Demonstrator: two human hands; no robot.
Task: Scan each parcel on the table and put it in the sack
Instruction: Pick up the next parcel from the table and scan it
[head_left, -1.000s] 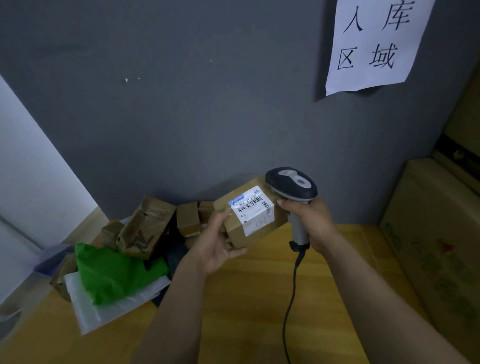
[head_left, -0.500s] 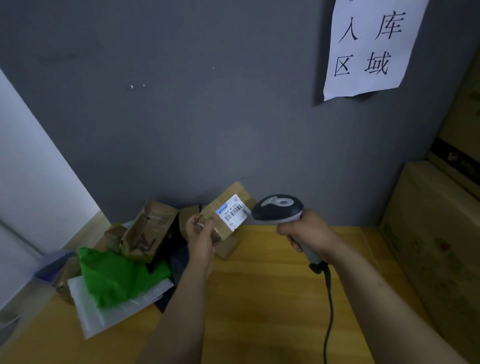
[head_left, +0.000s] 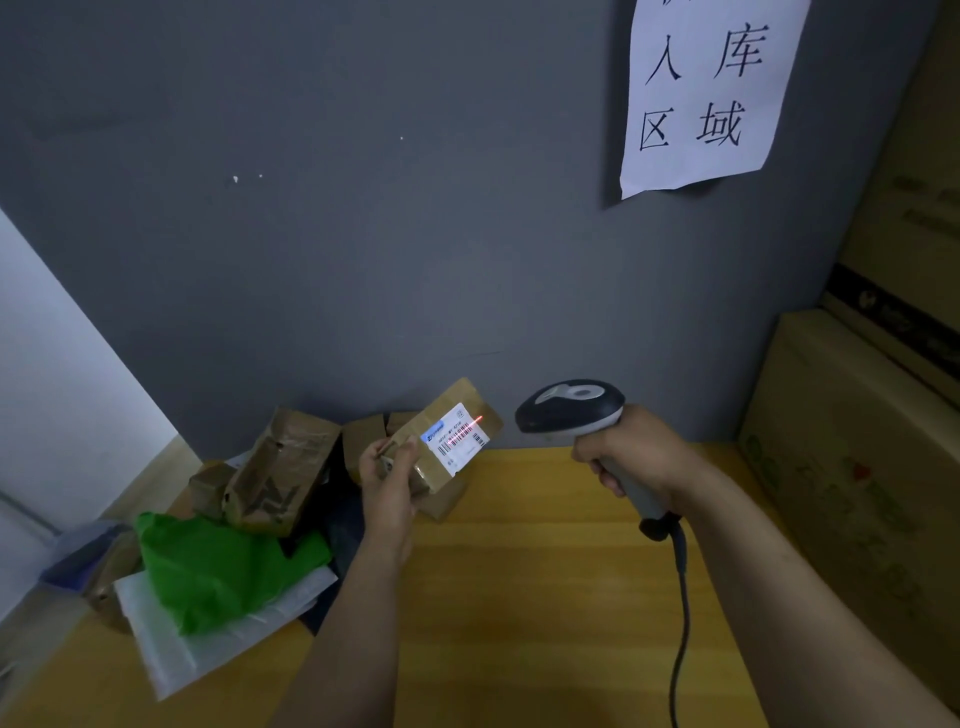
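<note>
Parcel (head_left: 470, 402): a small brown cardboard box just below the centre of the frame. It is held clear of the tabletop (head_left: 545, 597) and tilted, with its white shipping label (head_left: 457, 441) turned toward the camera.

The left hand (head_left: 389, 478) grasps the lower left end of the box, with the thumb lying on the labelled face beside the label's corner.

The right hand (head_left: 639, 457), right of centre, is clenched round the handle of the scanner (head_left: 569, 408). The dark scanner head points left at the label; it is near the box but not touching it. A red scan line (head_left: 465, 428) crosses the barcode. A black cable (head_left: 680, 623) runs from the base of the handle down to the bottom edge of the frame.

In the lower left of the frame, a heap of further parcels rests on the tabletop against the grey wall (head_left: 363, 234):
- a torn brown paper package (head_left: 283, 473);
- a green bag (head_left: 223, 566) lying on a white poly mailer (head_left: 208, 639);
- small brown boxes (head_left: 363, 436) behind the left hand.

A paper sheet (head_left: 701, 88) with four large characters hangs on the wall at the upper right. Large cardboard cartons (head_left: 857, 467) stand stacked along the right edge.
</note>
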